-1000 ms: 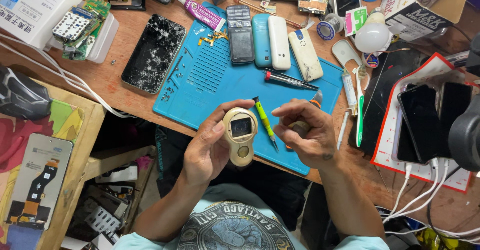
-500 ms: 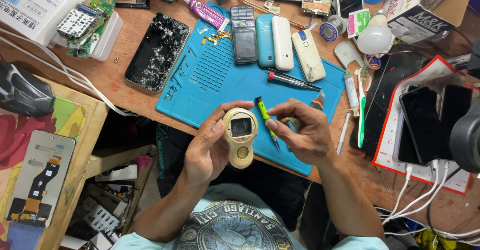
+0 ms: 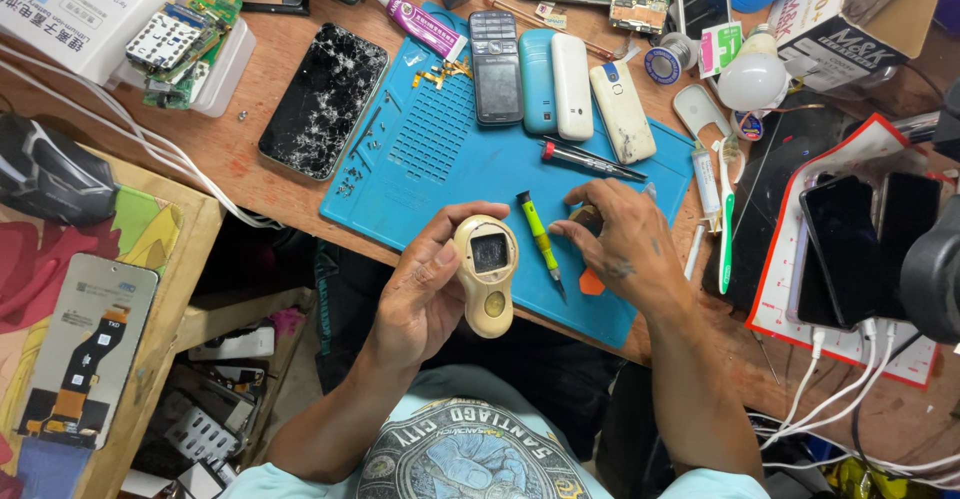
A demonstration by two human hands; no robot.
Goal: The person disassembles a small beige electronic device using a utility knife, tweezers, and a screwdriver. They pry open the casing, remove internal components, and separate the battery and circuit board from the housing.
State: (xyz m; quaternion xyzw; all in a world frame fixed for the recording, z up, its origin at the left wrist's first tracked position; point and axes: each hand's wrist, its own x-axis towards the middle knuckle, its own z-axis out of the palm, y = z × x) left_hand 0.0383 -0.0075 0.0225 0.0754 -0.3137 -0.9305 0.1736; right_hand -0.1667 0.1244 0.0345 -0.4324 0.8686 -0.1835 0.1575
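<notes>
My left hand [image 3: 425,294] holds a small beige oval device shell [image 3: 487,274] upright over the front edge of a blue work mat [image 3: 440,159]; the shell has a square dark window and a round button. My right hand [image 3: 625,249] rests palm down on the mat just to its right, thumb and forefinger pinched on a small brown part [image 3: 590,220]. A yellow-green screwdriver [image 3: 538,234] lies on the mat between my two hands. An orange pick [image 3: 590,282] peeks out from under my right hand.
A cracked black phone [image 3: 323,99] lies left of the mat. Several keypad phones [image 3: 497,54] and a red-handled screwdriver [image 3: 590,159] sit at the mat's far side. A white bulb [image 3: 752,79] and charging phones [image 3: 845,249] stand right; circuit boards [image 3: 185,39] far left.
My right hand has come down from mid-air onto the mat and shifted right. The yellow-green screwdriver now lies free on the mat. My left hand still holds the beige shell.
</notes>
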